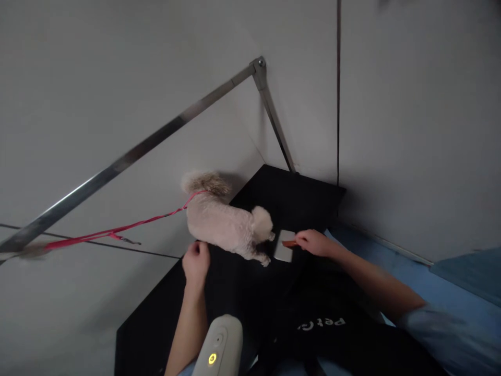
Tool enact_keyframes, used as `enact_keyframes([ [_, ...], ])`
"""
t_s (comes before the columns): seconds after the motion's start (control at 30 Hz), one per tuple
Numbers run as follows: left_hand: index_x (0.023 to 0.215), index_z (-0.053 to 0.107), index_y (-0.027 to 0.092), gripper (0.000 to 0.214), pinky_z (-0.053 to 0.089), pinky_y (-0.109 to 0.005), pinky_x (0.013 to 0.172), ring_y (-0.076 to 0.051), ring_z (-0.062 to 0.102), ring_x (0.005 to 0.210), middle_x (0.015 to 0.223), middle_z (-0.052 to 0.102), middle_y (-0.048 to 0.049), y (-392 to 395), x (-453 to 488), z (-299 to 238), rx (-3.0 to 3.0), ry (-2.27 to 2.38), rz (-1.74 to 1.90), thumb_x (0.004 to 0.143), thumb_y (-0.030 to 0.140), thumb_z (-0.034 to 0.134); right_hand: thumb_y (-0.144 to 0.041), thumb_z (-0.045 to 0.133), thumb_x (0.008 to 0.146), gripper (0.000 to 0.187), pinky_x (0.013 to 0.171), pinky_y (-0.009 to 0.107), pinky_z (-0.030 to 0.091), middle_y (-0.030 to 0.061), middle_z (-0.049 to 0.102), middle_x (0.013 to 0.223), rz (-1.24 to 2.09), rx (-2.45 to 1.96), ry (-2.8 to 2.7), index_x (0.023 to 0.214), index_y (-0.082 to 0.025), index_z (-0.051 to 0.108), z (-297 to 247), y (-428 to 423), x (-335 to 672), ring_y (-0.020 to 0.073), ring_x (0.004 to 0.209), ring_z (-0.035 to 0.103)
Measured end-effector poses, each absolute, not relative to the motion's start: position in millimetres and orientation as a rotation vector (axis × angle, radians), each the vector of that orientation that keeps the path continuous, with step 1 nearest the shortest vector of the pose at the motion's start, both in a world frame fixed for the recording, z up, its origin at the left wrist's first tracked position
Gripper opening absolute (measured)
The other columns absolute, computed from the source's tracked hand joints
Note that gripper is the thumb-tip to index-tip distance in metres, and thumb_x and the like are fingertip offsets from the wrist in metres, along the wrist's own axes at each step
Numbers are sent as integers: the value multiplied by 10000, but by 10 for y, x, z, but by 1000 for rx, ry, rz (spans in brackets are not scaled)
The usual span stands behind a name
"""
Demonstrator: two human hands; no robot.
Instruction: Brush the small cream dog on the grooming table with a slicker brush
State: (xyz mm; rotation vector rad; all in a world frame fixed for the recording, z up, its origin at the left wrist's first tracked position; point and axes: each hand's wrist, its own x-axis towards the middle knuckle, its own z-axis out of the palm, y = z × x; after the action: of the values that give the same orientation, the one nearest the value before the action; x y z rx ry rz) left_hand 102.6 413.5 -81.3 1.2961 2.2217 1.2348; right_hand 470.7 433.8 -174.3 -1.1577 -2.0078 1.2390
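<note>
A small dog [223, 224] with a cropped pale coat and a fluffier head stands on the black tabletop [309, 196]. A red leash [148, 222] runs to its neck from the left. My right hand [313, 242] is closed on the orange handle of a slicker brush [284, 253], whose wide pale head is beside the dog's rear end and legs, with a small gap. By the dog's front end, on the near side, my left hand [197, 262] is closed in a fist; what it holds, if anything, is hidden.
A metal grooming arm [156, 134] slants over the table from a post [276, 122] at the back corner, close to the wall. A pale device [220, 347] with a lit yellow button juts up at the bottom. Blue flooring [387, 263] lies at right.
</note>
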Motion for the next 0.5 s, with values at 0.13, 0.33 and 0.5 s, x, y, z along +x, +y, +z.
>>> enact_keyframes([
  [0.13,1015,783,298,323,367,-644,1178,-446,588,1297,1254,712,-173,4250,1511,-603,2249,1898,1162,806,537,726,-277,428,1024,370,754,284,461,53,740,905,1338,-1016,-1846,1207,-174,732,-1588,4455,4532,173,799,651],
  [0.33,1197,776,150,389,194,-694,1221,-509,433,1454,1502,578,-254,4546,2238,-630,2759,1512,290,896,373,674,-153,666,808,116,704,272,438,28,696,792,1576,-1371,-1768,910,-188,712,-2140,4265,4721,174,746,626],
  [0.5,900,798,155,280,263,-679,1176,-501,556,1314,1201,729,-272,4917,2547,-836,2569,1452,530,856,424,734,-165,706,741,177,525,211,404,-70,552,586,1806,-1410,-1475,910,-198,662,-2480,4252,4839,104,507,510],
])
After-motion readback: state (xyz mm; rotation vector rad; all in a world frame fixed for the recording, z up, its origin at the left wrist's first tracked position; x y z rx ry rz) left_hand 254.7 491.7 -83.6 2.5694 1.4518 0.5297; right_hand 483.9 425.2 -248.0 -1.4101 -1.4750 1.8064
